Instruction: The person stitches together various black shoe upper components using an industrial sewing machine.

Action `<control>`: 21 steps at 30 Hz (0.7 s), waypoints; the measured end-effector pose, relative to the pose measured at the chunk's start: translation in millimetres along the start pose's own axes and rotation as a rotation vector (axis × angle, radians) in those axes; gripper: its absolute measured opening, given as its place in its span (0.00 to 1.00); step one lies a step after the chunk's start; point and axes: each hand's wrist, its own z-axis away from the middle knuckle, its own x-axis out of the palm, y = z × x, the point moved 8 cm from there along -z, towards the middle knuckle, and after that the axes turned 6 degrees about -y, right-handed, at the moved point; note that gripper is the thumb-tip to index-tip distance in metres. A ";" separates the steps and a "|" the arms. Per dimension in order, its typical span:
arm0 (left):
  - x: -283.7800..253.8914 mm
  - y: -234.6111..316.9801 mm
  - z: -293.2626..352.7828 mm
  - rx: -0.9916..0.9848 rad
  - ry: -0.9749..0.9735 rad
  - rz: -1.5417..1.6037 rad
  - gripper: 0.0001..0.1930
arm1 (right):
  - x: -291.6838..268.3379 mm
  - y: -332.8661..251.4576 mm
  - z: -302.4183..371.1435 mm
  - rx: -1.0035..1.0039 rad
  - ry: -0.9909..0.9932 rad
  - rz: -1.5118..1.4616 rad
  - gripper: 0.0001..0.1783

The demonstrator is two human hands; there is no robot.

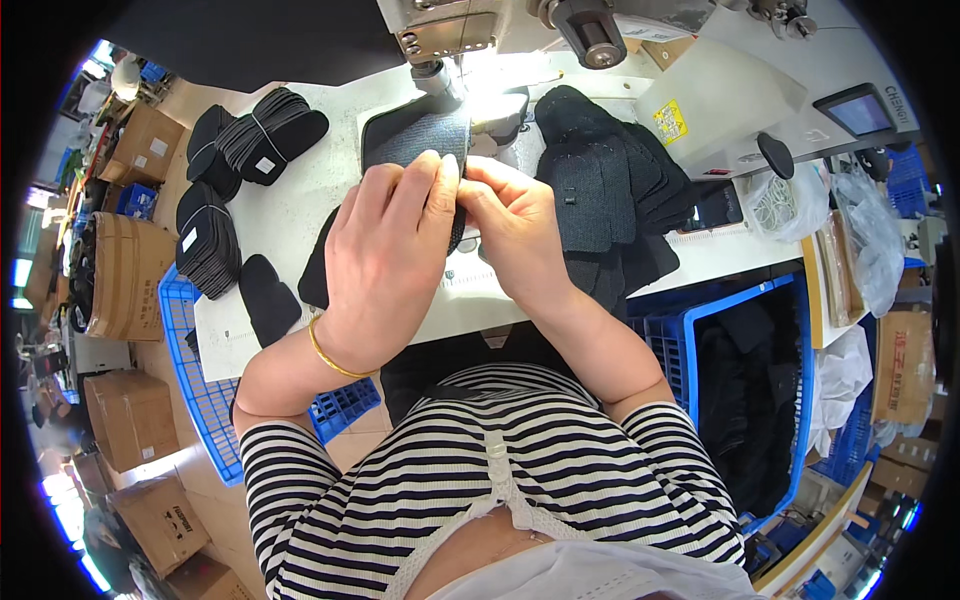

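Observation:
My left hand (385, 260) and my right hand (515, 225) meet at the near edge of a dark fabric piece (415, 135) with rounded corners. Fingers and thumbs of both pinch that edge. The piece's far end lies under the presser area of the sewing machine (437, 78); the needle itself I cannot make out. Another black piece (316, 262) lies partly hidden beneath my left hand. To the right of my right hand is a heap of black fabric pieces (590, 190), overlapping each other.
Tied bundles of black pieces (270, 137) sit at the left of the white table (262, 225), near a loose black piece (268, 303). Blue crates stand at left (200, 400) and right (690, 320), the right one holding dark fabric. Cardboard boxes (130, 275) line the left.

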 end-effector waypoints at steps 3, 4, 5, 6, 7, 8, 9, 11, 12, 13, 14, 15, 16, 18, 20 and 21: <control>-1.1 6.0 0.8 0.015 0.022 -0.012 0.20 | -3.7 -1.6 1.3 -0.026 0.004 -0.002 0.10; 0.9 6.8 1.1 0.019 0.020 -0.013 0.20 | -5.4 -1.8 2.0 -0.034 0.017 -0.003 0.10; 1.0 8.2 1.9 0.030 0.047 -0.011 0.20 | -7.2 -2.0 2.7 -0.042 0.030 -0.003 0.10; 0.0 9.6 2.2 0.042 0.074 -0.009 0.20 | -8.3 -1.7 3.0 -0.045 0.032 -0.006 0.10; 0.3 11.1 0.2 0.048 0.071 -0.009 0.20 | -10.6 -1.8 3.3 -0.043 0.044 -0.011 0.10; -0.1 12.4 -1.7 0.051 0.075 -0.009 0.20 | -12.2 -2.0 3.2 -0.041 0.055 -0.016 0.10; -0.6 13.0 -3.3 0.054 0.078 -0.010 0.20 | -12.5 -2.6 2.5 -0.044 0.060 -0.020 0.10; 1.1 13.5 -5.2 0.049 0.080 -0.015 0.21 | -13.9 -3.3 2.2 -0.047 0.062 -0.025 0.10; 2.1 13.1 -6.5 0.040 0.081 -0.022 0.21 | -15.9 -2.4 1.6 -0.049 0.066 -0.026 0.10; 2.9 13.1 -7.8 0.044 0.081 -0.022 0.21 | -17.0 -0.8 0.1 -0.047 0.065 0.003 0.10; 3.2 13.0 -9.2 0.045 0.092 -0.026 0.21 | -17.6 0.0 -1.1 -0.045 0.064 0.032 0.11; 3.5 12.7 -10.5 0.047 0.103 -0.030 0.20 | -17.6 -0.8 -1.8 -0.048 0.067 0.030 0.11; 5.1 12.4 -11.4 0.049 0.103 -0.031 0.20 | -17.5 -0.4 -2.6 -0.038 0.070 0.011 0.11; 8.5 9.2 -13.7 0.025 0.097 -0.027 0.18 | -17.6 1.0 -4.8 -0.031 0.074 -0.009 0.11; 9.5 7.4 -17.2 0.028 0.107 -0.035 0.17 | -17.2 3.6 -9.4 -0.045 0.065 -0.076 0.11; 9.6 6.4 -18.9 0.027 0.117 -0.042 0.15 | -16.0 5.3 -11.8 -0.048 0.067 -0.076 0.11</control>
